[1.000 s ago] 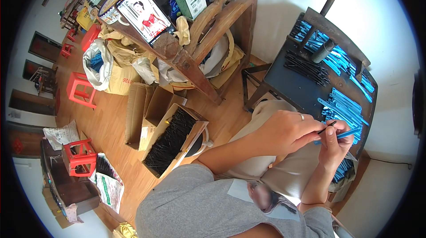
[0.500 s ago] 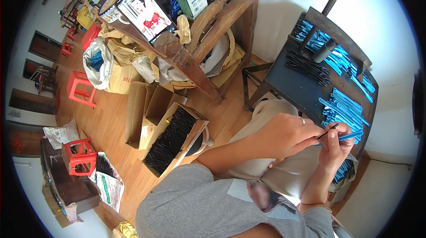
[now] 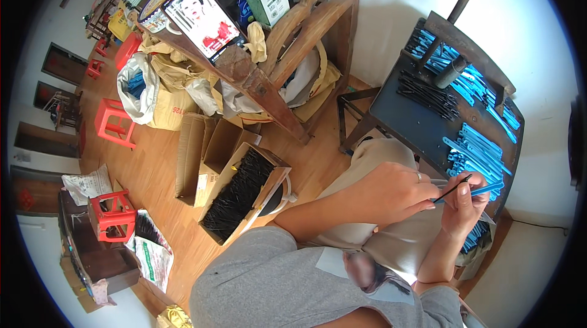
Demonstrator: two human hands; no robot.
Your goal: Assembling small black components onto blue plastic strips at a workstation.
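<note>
Blue, smooth-looking, probably plastic: one flat blue strip [image 3: 488, 188], held in the right hand [image 3: 465, 210] just beside the near edge of the dark counter [image 3: 389, 106]. Judged light and fairly stiff along its length, with some spring; not fragile, but apt to slide on its smooth faces. Best gripped flat between thumb and forefinger, close to the end being worked.

Black, slender: one black strip [image 3: 451, 191], slanted between both hands, its upper end by the right thumb. Judged very light, thinner and more flexible than the blue; likely to twist if taken by one end only. A fingertip pinch at each end is advised. Whether the two strips touch is hidden by the fingers.

Right hand: closed in a pinch, thumb laid over the blue strip. Left hand [image 3: 400, 188]: thumb and fingers brought together at the black strip's lower end; whether that end is actually gripped cannot be told.

Stock, on the counter: loose blue strips [image 3: 472, 146], piled just beyond the right hand; loose black strips [image 3: 428, 94], bundled farther back, near a metal press [image 3: 468, 44]. Stock, on the floor: black pieces [image 3: 237, 190], packed in an open carton.
</note>
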